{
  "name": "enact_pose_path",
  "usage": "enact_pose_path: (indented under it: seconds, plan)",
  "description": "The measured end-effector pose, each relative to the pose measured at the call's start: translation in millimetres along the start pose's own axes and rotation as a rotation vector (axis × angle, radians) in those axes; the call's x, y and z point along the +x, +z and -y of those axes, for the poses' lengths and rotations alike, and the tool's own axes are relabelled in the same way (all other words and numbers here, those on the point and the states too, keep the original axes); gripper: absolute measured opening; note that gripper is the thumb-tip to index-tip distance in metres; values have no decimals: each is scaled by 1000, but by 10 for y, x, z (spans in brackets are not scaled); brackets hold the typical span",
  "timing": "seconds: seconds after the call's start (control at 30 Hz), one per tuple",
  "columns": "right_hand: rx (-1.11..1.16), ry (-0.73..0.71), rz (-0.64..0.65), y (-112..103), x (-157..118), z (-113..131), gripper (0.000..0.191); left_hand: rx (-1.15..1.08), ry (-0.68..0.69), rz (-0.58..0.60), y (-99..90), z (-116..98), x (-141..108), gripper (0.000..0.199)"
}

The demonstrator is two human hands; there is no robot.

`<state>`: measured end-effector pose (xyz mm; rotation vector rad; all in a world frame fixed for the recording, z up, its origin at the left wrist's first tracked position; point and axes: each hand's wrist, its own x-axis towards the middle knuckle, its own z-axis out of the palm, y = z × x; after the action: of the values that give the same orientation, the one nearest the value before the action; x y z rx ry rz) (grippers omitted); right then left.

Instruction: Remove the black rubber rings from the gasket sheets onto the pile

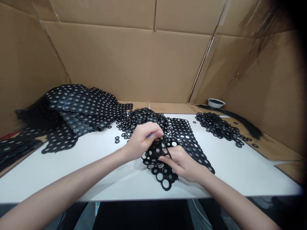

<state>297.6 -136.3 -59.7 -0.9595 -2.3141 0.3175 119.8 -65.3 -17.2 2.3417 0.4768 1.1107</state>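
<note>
Near the middle of the table, my right hand (183,163) grips a bunched piece of black ring mesh (154,163), made of joined rings with round holes. Its thumb and fingers are closed on the upper part of the mesh, and the lower end hangs down toward the table's front. My left hand (142,140) is closed in a pinch just above and left of that piece. A small bluish spot shows at its fingers, but what they hold is too small to make out. A flat panel of the same mesh (192,145) lies beyond my right hand.
Loose black rings form a heap (146,118) behind my hands and a spread pile (218,126) on the right. A large folded stack of dotted black mesh (81,105) fills the left. A white bowl (216,103) and a dark strand bundle (240,118) lie near the cardboard walls.
</note>
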Motion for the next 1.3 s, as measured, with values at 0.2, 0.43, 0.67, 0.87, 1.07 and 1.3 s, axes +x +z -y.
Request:
enact_pose_path:
  seconds: [0.2,0.43,0.67,0.87,1.07,1.3]
  plan:
    - [66,29,11,-30,-8,28,40,-74,-58,-215,-275,-9,15,28]
    - [111,320,21,-17,-27,3,52,179,201,-225,-331,-238,-182,45]
    - [140,342,26,6,-20,-18,53,84,429,-243,-376,-294,-225,62]
    - [162,349,59,26,-32,-39,52,-165,47,-262,-383,-358,-227,16]
    - [176,351,51,39,-23,-39,51,-718,-418,-140,-349,-373,-142,29]
    - [217,302,22,-1,-14,-5,47,-718,-596,-141,-323,-353,-132,27]
